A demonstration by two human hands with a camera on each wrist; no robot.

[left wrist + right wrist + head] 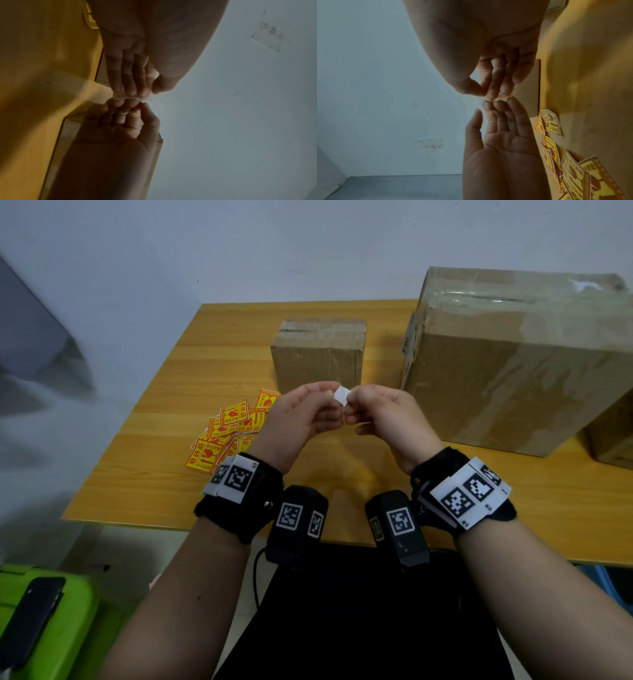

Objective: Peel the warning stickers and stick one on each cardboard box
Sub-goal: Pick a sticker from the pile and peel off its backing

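Both hands are raised above the table, meeting in front of the small cardboard box point(320, 354). Between them is one warning sticker point(342, 395), its white back toward me. My left hand point(330, 398) pinches its left edge and my right hand point(352, 402) pinches its right edge. In the left wrist view the sticker point(120, 96) shows pale under the left fingertips point(132, 92). In the right wrist view the right thumb and forefinger point(485, 94) close on it. A large taped cardboard box point(520, 361) stands at the right. Which layer each hand holds is hidden.
A loose pile of yellow-and-red warning stickers point(229, 433) lies on the wooden table point(154, 484), left of my hands. Part of a third box point(613, 440) shows at the right edge. A green container point(51, 628) with a dark phone point(30, 618) on it sits below left.
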